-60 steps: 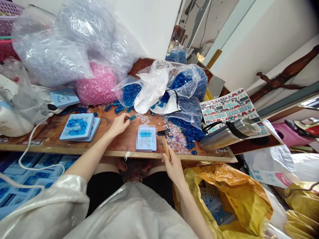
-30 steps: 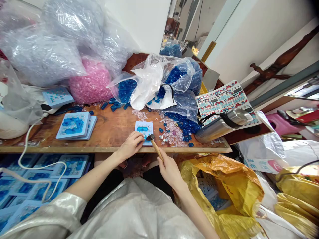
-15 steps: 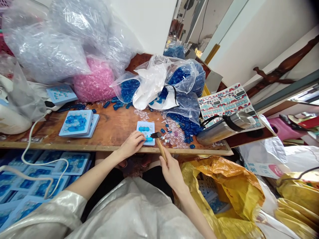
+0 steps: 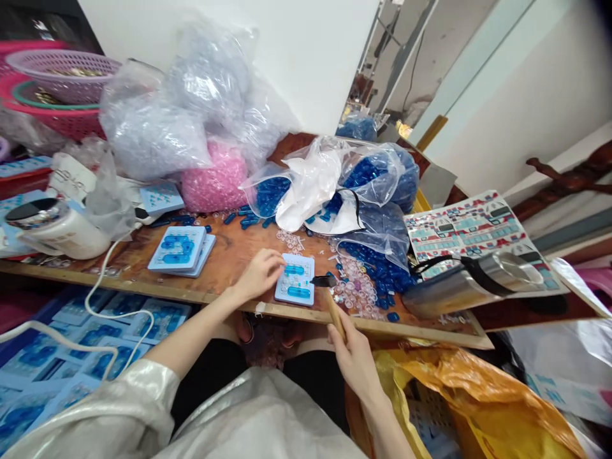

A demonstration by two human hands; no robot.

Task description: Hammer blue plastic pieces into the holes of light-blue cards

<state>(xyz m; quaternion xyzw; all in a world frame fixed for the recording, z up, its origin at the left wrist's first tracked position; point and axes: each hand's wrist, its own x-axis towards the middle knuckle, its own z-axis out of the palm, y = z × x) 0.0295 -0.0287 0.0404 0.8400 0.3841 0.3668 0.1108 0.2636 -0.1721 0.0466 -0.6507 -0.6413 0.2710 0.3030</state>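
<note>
A small light-blue card (image 4: pixel 296 287) with two blue capsule pieces on it lies at the front edge of the wooden table (image 4: pixel 229 252). My left hand (image 4: pixel 261 273) rests on the card's left side, fingers curled and pressing it down. My right hand (image 4: pixel 354 360) is closed around the wooden handle of a small hammer (image 4: pixel 329 296), whose dark head hovers just right of the card. Loose clear rings and blue capsules (image 4: pixel 366 287) lie right of the hammer head.
A stack of finished blue cards (image 4: pixel 179 250) sits to the left. Bags of blue (image 4: pixel 373 175), pink (image 4: pixel 215 178) and clear (image 4: pixel 157 127) pieces fill the back. A steel flask (image 4: pixel 473 280) lies at the right. A yellow bag (image 4: pixel 468 401) sits below the table, with a white appliance (image 4: pixel 62 229) at the far left.
My left hand carried a blue capsule from the pile to the card and now holds the card down. The hammer head has lifted slightly to the card's right. The view shifted left and up.
</note>
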